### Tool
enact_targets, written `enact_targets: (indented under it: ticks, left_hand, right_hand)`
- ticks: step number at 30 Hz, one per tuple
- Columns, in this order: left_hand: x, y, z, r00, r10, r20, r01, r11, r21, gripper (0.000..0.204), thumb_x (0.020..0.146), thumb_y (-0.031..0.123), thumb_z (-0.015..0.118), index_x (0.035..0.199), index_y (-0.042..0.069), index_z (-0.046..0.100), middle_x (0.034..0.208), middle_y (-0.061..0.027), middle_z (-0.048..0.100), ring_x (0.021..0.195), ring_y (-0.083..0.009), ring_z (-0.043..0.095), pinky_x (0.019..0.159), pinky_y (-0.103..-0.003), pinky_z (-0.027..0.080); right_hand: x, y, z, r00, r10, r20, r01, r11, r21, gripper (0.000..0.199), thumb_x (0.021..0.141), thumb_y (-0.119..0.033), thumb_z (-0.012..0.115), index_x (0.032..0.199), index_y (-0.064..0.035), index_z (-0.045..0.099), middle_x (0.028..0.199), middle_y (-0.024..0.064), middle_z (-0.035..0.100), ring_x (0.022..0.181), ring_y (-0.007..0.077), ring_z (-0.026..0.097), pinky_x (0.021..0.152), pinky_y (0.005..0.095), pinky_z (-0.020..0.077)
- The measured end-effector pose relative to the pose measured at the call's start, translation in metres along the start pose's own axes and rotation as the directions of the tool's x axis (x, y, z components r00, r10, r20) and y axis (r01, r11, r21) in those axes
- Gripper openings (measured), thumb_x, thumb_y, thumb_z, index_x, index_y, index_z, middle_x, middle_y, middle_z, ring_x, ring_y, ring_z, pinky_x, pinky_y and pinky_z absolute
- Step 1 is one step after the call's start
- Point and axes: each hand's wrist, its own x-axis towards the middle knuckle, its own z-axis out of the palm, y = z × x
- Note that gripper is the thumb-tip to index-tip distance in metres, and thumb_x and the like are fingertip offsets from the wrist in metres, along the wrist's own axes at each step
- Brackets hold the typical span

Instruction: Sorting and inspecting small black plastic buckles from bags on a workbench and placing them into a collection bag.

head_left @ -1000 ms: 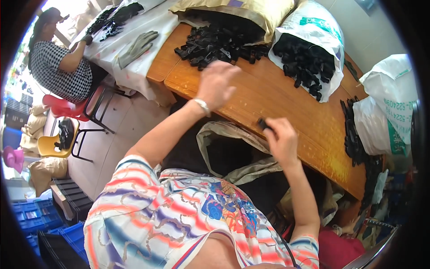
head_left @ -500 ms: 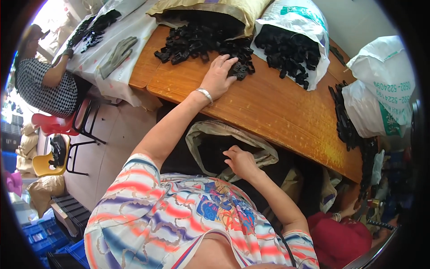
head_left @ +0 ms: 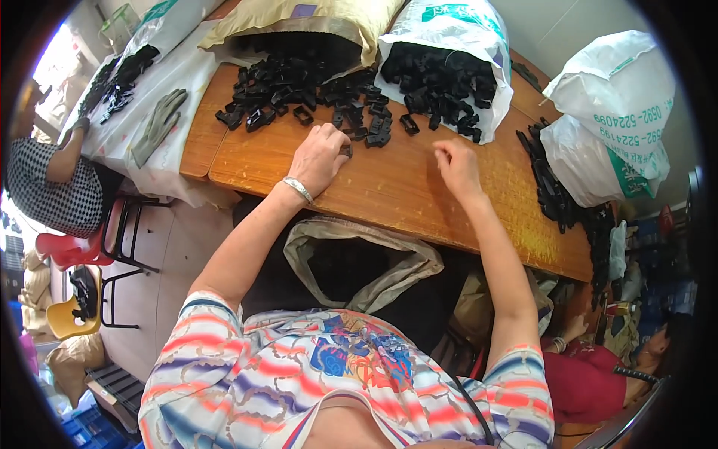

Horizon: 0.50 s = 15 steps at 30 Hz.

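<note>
**Both hands on the wooden table, at the black plastic parts**

The left hand [head_left: 323,156] lies palm down on the wooden table [head_left: 419,196], fingers spread a little and bent, w/ the fingertips at the edge of the pile of black plastic parts [head_left: 303,93]. One small black part [head_left: 346,150] sits just at the fingertips; I cannot tell if it is gripped or only touched. A metal bracelet [head_left: 298,188] is on this wrist.

The right hand [head_left: 456,166] is over the table, fingers curled in loosely. It is near the parts, approx. below the white sack [head_left: 460,30], but what it has inside the fingers, if anything, is not visible.

The pile spills from a tan sack [head_left: 314,19]. The white sack is also full of black parts. Between table and the person an open beige bag [head_left: 359,258] hangs. At far left a grey glove [head_left: 157,127] lies on a covered table.
</note>
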Motion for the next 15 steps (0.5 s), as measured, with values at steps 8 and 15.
enact_targets:
  ticks: [8, 15]
  left_hand:
    - [0.0, 0.02, 0.016, 0.937, -0.335, 0.098, 0.306, 0.652, -0.694, 0.03, 0.08, -0.003, 0.068, 0.109, 0.003, 0.064, 0.1, -0.0096, 0.06, 0.095, -0.0198, 0.062, 0.078, -0.034, 0.053]
    - [-0.011, 0.022, 0.018, 0.993, -0.114, 0.042, 0.121, 0.957, -0.265, 0.027, 0.074, 0.006, 0.076, 0.099, 0.006, 0.066, 0.101, -0.0099, 0.064, 0.108, -0.0311, 0.054, 0.094, -0.041, 0.045]
  right_hand:
    - [0.067, 0.029, 0.017, 0.982, 0.038, 0.187, 0.05, 0.895, -0.443, 0.032, 0.081, 0.002, 0.064, 0.111, -0.0096, 0.068, 0.11, 0.0126, 0.058, 0.09, 0.0351, 0.064, 0.077, 0.0446, 0.0523]
    - [0.057, 0.023, 0.008, 0.976, 0.102, 0.193, -0.073, 0.985, -0.155, 0.019, 0.086, -0.006, 0.068, 0.104, -0.0048, 0.064, 0.091, 0.0111, 0.063, 0.077, 0.0273, 0.065, 0.065, 0.0369, 0.0522]
